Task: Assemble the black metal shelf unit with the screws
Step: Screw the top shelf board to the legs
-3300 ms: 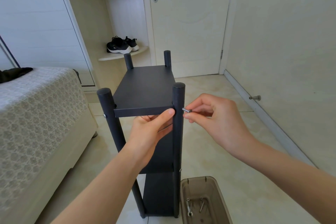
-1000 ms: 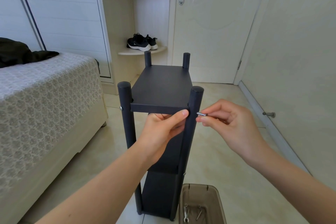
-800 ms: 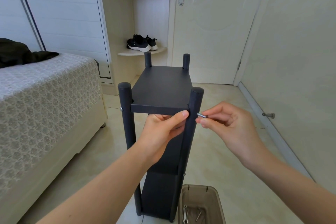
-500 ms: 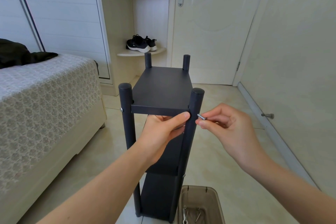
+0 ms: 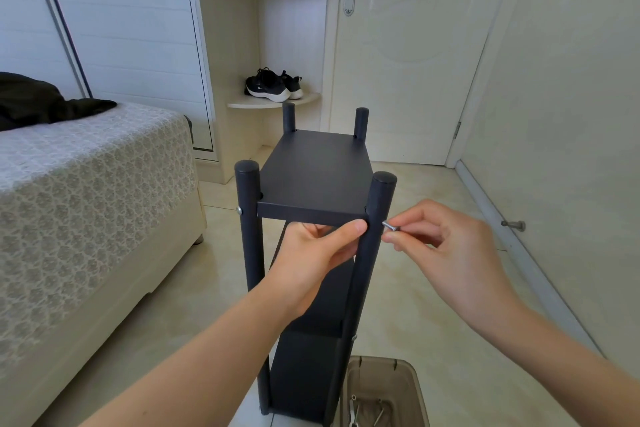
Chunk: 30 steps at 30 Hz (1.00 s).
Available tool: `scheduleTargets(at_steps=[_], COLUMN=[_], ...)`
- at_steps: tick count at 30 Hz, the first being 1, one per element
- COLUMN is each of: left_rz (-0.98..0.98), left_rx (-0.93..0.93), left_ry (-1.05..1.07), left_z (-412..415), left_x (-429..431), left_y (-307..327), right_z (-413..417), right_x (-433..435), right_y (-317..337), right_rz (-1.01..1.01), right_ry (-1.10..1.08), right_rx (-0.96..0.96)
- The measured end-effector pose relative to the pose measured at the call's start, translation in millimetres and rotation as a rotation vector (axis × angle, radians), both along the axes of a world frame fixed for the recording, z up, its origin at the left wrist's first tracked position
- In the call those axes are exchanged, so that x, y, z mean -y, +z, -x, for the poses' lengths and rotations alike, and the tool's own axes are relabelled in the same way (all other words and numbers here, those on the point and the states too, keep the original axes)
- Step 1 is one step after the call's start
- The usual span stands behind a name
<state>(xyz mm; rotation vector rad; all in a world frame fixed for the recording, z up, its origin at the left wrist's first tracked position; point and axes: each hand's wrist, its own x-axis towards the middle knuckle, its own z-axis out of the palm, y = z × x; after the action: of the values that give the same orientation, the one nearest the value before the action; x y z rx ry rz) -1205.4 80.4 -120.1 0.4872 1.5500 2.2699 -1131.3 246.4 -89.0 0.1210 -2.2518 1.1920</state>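
From my feed: shelf unit [image 5: 313, 180] stands upright on the tile floor, mid-frame, long axis vertical. Its top panel [image 5: 315, 170] lies flat, w/ the long side running away from me toward the door [image 5: 408, 62].

Left hand [image 5: 311, 263] grips the panel's near edge. The thumb lies along the front lip right beside the front-right post [image 5: 375, 218] and the fingers are curled underneath.

Right hand [image 5: 446, 253] pinches a screw [image 5: 390, 226] betw. thumb and forefinger, other fingers loosely curled. Screw's long axis is approx. horizontal, free end pointing left and slightly up at the post's outer side, level w/ the panel. The end sits right at the post surface; can't tell if it's in a hole.

A silver screw head [image 5: 239, 210] shows on the front-left post at the same height.

Brown plastic bin [image 5: 408, 378] sits on the floor just right of the unit's base, a few loose screws [image 5: 353, 409] inside. Bed [image 5: 86, 184] is left w/ a dark garment [image 5: 41, 100] on it, and black shoes [image 5: 273, 85] are on a corner shelf behind.
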Motion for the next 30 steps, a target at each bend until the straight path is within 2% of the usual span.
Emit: scheduleTargets(at_steps=[12, 21, 30], left_rz=[-0.019, -0.004, -0.027], left_rx=[0.013, 0.001, -0.001], left_ry=[-0.001, 0.002, 0.006], left_z=[0.2, -0.4, -1.1], left_x=[-3.9, -5.3, -6.4], left_y=[1.8, 3.1, 3.7], right_z=[-0.7, 4.5, 7.6], right_x=[1.1, 1.7, 0.4], right_y=[-2.1, 0.1, 2.7], right_rz=[-0.043, 0.106, 0.051], right_ry=[-0.002, -0.033, -0.114], right_rx=[-0.026, 0.037, 0.054])
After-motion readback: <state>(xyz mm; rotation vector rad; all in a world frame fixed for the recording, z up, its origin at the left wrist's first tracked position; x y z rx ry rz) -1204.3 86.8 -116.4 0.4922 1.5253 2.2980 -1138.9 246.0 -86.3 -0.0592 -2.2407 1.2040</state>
